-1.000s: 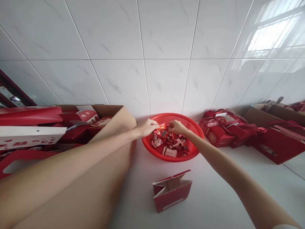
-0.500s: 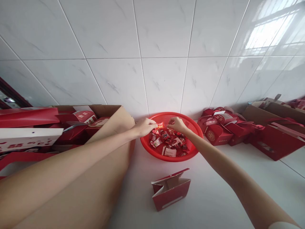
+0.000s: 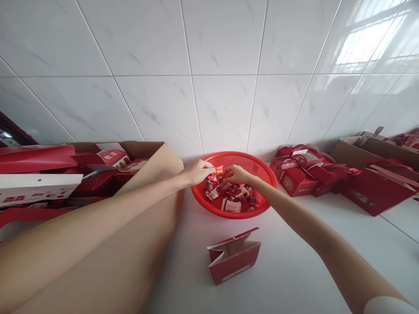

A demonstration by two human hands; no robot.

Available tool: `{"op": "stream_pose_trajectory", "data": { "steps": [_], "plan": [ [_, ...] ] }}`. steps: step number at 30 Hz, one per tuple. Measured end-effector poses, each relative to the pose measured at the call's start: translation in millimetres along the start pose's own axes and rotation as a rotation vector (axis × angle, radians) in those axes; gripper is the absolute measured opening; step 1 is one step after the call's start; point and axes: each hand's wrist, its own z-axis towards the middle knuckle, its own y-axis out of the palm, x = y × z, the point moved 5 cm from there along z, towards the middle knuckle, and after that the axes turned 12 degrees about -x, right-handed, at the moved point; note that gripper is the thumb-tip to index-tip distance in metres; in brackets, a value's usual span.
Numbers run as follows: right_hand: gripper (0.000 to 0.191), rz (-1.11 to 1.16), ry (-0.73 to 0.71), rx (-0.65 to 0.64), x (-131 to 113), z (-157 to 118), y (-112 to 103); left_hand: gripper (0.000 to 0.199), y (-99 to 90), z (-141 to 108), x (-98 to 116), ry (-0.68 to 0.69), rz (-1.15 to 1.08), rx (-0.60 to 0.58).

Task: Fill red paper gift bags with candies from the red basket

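A red plastic basket (image 3: 229, 213) with mesh walls stands against the tiled wall, holding several wrapped candies (image 3: 240, 191) and a pale card-like packet (image 3: 231, 206). Over its left rim, my left hand (image 3: 198, 172) pinches a red candy packet (image 3: 218, 170) with gold lettering. My right hand (image 3: 238, 174) reaches into the basket just right of that packet, its fingers curled down toward the candies. What the right fingertips hold, if anything, is hidden. In front of the basket a red paper gift box (image 3: 236, 261) stands with its top open.
A large cardboard carton (image 3: 153, 183) full of red boxes is under and beyond my left forearm. Several closed red gift boxes (image 3: 297, 181) sit right of the basket, beside another cardboard carton (image 3: 350, 152) farther right. White tiles (image 3: 225, 113) rise behind.
My right hand has moved left and down, closer to the candy packet in my left hand. The left hand keeps its pinch on the packet. The view has shifted slightly.
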Motion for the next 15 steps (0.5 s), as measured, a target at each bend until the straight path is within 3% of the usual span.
{"op": "stream_pose_trajectory", "data": {
  "steps": [8,12,15],
  "plan": [
    [0.009,-0.077,-0.037,-0.183,-2.6,2.2,15.6,0.03,0.0,1.5,-1.5,-0.001,-0.055,-0.004],
    [0.005,-0.089,-0.045,-0.197,-5.2,3.0,13.1,0.031,0.1,0.1,0.9,-0.009,-0.046,-0.008],
    [0.004,-0.101,-0.025,-0.192,-11.2,14.0,12.7,0.033,-4.8,-2.1,4.8,0.002,-0.015,0.07]
  ]
}}
